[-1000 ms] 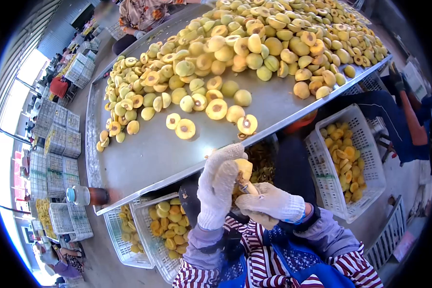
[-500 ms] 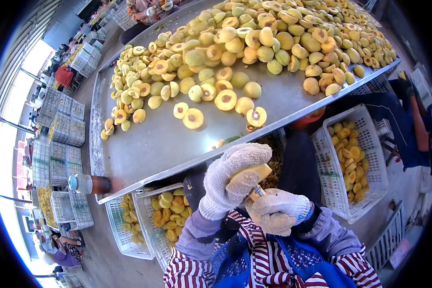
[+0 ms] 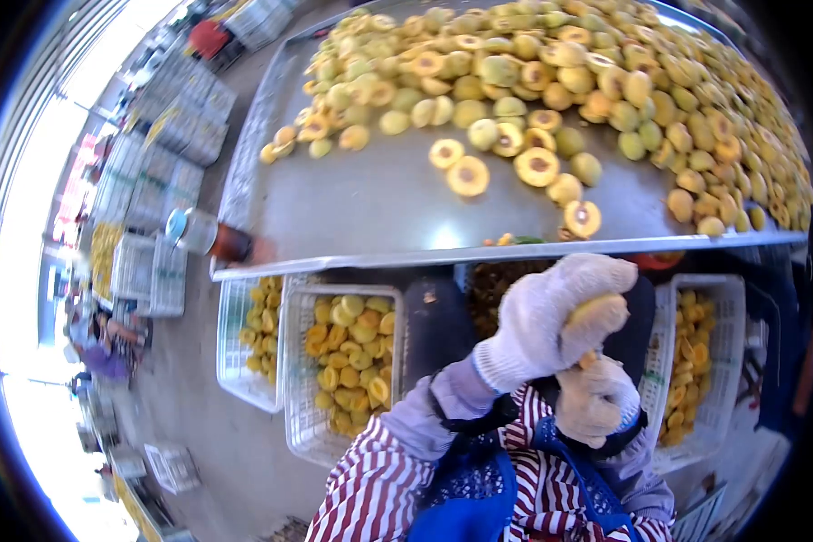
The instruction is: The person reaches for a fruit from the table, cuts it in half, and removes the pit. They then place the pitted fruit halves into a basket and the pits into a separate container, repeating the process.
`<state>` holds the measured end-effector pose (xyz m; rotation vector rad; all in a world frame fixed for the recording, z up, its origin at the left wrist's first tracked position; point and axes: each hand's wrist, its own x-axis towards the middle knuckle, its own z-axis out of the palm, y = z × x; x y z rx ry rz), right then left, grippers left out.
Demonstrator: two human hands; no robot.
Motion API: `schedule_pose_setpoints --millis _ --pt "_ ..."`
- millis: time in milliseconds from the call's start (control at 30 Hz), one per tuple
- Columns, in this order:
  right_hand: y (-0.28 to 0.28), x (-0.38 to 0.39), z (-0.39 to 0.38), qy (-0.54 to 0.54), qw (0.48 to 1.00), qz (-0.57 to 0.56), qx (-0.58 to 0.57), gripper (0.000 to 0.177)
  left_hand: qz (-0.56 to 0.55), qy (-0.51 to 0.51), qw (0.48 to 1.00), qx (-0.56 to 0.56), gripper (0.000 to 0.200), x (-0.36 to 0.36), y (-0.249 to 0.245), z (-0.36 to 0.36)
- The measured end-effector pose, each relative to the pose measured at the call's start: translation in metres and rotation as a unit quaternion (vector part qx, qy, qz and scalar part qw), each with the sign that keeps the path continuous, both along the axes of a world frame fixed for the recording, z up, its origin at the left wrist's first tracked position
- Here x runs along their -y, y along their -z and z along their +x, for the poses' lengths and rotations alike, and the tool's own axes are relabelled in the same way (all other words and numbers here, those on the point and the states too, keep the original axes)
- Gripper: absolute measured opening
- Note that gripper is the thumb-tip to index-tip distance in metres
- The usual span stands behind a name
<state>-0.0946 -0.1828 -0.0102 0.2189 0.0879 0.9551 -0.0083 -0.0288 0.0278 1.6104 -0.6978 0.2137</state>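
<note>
My left hand [image 3: 560, 312], in a pale knitted glove, is closed around a yellow peach half [image 3: 593, 313], partly hidden by the fingers. Just below it, my gloved right hand [image 3: 596, 399] is curled into a fist near my chest. A small tool [image 3: 589, 359] pokes out of its top, close to the peach half; most of it is hidden in the glove. Beyond both hands, cut peach halves [image 3: 537, 166] lie on the metal table [image 3: 361, 212], some cut side up with the brown middle showing.
A big heap of peaches [image 3: 641, 90] covers the table's far and right parts. Crates of pitted halves stand by my legs: a white crate [image 3: 298, 425] on the left, another crate [image 3: 696, 452] on the right. A jar of dark liquid [image 3: 230, 242] sits at the table's left corner.
The view has swung left, so the table and crates appear shifted. Both hands stay close together, the left still around the peach half; the tool shows less than before.
</note>
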Motion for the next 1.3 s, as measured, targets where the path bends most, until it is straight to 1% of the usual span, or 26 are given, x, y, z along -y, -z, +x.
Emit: schedule_pose_setpoints --millis 33,67,133,167,233,400,433,467,500,533,567,633,667,700,800,867,900,967,1033,1067,1100,1133,1167,1200,1267,1300 --pt "-0.020 0.008 -0.002 0.027 0.977 -0.210 0.039 0.016 -0.046 -0.029 0.996 0.076 0.031 0.001 0.006 0.000" --pt "-0.017 0.007 -0.005 0.050 0.967 -0.246 0.039 0.018 -0.007 -0.072 0.993 0.094 0.030 0.000 0.003 -0.004" --pt "-0.009 0.008 -0.007 0.058 0.950 -0.301 0.064 0.023 0.003 -0.066 0.997 -0.040 0.034 -0.003 0.008 -0.014" --pt "-0.004 0.010 -0.006 0.044 0.943 -0.318 0.087 0.025 -0.044 0.002 0.987 -0.157 0.034 -0.009 0.010 -0.014" --pt "0.015 0.015 -0.008 0.011 0.931 -0.332 0.154 0.030 -0.141 0.143 0.904 -0.378 0.034 -0.021 0.016 -0.012" --pt "0.011 -0.001 -0.016 0.004 0.932 -0.358 0.053 0.027 -0.002 -0.014 0.998 -0.056 0.035 -0.031 0.012 -0.017" --pt "0.012 -0.005 -0.013 -0.021 0.956 -0.292 0.015 0.026 0.007 -0.047 0.999 0.025 0.036 -0.031 0.013 -0.016" --pt "0.016 -0.010 -0.010 -0.080 0.988 -0.118 -0.054 0.025 -0.010 -0.074 0.991 0.110 0.035 -0.030 0.015 -0.010" --pt "0.018 -0.018 -0.008 -0.127 0.989 -0.009 -0.079 0.025 -0.043 -0.064 0.993 0.094 0.036 -0.030 0.019 -0.010" --pt "0.015 -0.019 -0.002 -0.152 0.987 0.015 -0.054 0.024 -0.076 -0.056 0.993 0.075 0.037 -0.029 0.024 -0.014" --pt "0.012 -0.020 0.004 -0.177 0.983 0.039 -0.026 0.024 -0.220 0.055 0.945 -0.235 0.043 -0.026 0.029 -0.032" --pt "-0.018 -0.018 0.010 -0.113 0.952 -0.250 0.133 0.025 -0.297 0.095 0.877 -0.366 0.054 -0.025 0.012 -0.035" --pt "-0.024 -0.022 0.012 -0.104 0.943 -0.279 0.146 0.025 -0.309 0.090 0.852 -0.412 0.059 -0.025 0.010 -0.034" --pt "-0.028 -0.025 0.015 -0.099 0.933 -0.308 0.160 0.026 -0.364 0.085 0.775 -0.510 0.064 -0.022 0.001 -0.036" --pt "-0.020 -0.021 0.014 -0.146 0.901 -0.351 0.209 0.026 -0.411 0.069 0.716 -0.559 0.060 -0.022 0.000 -0.032" --pt "-0.018 -0.025 0.011 -0.145 0.884 -0.367 0.250 0.027 -0.422 0.074 0.728 -0.536 0.060 -0.025 0.016 -0.022" --pt "-0.018 -0.019 0.013 -0.166 0.939 -0.245 0.176 0.023 -0.397 0.028 0.766 -0.505 0.060 -0.030 0.026 -0.019" --pt "0.010 -0.016 0.014 -0.251 0.968 -0.005 0.020 0.021 -0.349 -0.060 0.830 -0.432 0.059 -0.046 0.033 -0.017" --pt "-0.002 0.002 0.015 -0.166 0.944 -0.233 0.167 0.022 -0.300 -0.220 0.846 -0.383 0.052 -0.082 0.047 -0.025" --pt "-0.011 0.003 0.018 -0.184 0.916 -0.304 0.183 0.023 -0.190 -0.311 0.886 -0.286 0.047 -0.103 0.050 -0.036" --pt "-0.017 0.002 0.023 -0.202 0.883 -0.374 0.198 0.024 -0.123 -0.410 0.878 -0.214 0.043 -0.135 0.073 -0.041" --pt "-0.020 0.001 0.027 -0.218 0.845 -0.440 0.212 0.025 0.106 -0.497 0.834 -0.215 0.038 -0.171 0.086 -0.050" --pt "-0.011 0.000 0.026 -0.215 0.833 -0.458 0.223 0.026 0.335 -0.470 0.797 -0.179 0.035 -0.196 0.087 -0.060" --pt "-0.007 -0.003 0.027 -0.225 0.827 -0.464 0.226 0.026 0.556 -0.423 0.692 -0.182 0.038 -0.211 0.091 -0.068" --pt "-0.004 -0.013 0.036 -0.245 0.810 -0.477 0.235 0.026 0.549 -0.439 0.707 -0.071 0.039 -0.218 0.107 -0.067" --pt "-0.001 -0.016 0.041 -0.242 0.812 -0.472 0.243 0.026 0.480 -0.434 0.755 -0.103 0.039 -0.211 0.103 -0.055"
